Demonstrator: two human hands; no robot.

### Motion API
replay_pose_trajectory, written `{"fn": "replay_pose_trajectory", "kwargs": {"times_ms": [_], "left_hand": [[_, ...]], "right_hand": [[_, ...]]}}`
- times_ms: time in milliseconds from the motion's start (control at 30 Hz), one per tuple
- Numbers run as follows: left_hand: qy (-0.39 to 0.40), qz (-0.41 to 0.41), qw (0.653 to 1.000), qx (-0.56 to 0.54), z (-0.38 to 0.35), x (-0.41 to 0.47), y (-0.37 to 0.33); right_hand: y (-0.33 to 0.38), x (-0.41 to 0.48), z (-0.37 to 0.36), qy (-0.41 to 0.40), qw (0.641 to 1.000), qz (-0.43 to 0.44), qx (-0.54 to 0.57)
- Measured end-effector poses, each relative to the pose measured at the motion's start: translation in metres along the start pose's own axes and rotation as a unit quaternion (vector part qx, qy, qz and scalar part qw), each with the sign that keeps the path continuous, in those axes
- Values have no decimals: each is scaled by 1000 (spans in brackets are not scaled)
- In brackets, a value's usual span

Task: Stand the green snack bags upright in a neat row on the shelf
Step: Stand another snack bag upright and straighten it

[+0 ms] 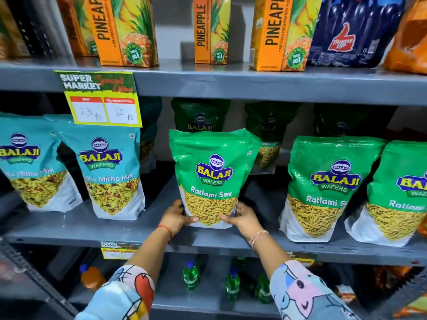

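A green Ratlami Sev snack bag stands upright near the front of the grey middle shelf. My left hand grips its lower left corner and my right hand grips its lower right corner. To the right, two more green bags stand upright side by side at the shelf front. Behind them in shadow, further green bags stand at the back of the shelf.
Two teal Mitha Mix bags stand to the left, under a yellow price tag. Pineapple juice cartons and a blue bottle pack fill the shelf above. Green bottles sit on the shelf below.
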State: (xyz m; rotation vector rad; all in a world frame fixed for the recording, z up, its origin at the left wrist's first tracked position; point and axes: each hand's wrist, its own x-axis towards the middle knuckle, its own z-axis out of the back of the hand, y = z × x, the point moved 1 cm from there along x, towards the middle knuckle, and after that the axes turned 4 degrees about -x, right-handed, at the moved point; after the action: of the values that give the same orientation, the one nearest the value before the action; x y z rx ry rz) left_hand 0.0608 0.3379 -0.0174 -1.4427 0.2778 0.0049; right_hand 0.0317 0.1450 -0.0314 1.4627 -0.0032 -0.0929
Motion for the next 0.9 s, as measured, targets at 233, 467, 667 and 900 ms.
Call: {"fn": "replay_pose_trajectory", "kwargs": {"times_ms": [233, 467, 667, 900], "left_hand": [[-23, -16, 1000, 1, 47, 2, 3], [-31, -81, 993, -79, 60, -4, -18], [-167, -136, 934, -286, 57, -6, -75], [-253, -96, 931, -246, 66, -2, -91]], "right_hand": [[-1, 20, -48, 20, 1000, 0, 1], [36, 17, -33, 32, 996, 67, 42], [89, 21, -34, -218, 956, 132, 144], [93, 26, -33, -259, 952, 128, 100]]}}
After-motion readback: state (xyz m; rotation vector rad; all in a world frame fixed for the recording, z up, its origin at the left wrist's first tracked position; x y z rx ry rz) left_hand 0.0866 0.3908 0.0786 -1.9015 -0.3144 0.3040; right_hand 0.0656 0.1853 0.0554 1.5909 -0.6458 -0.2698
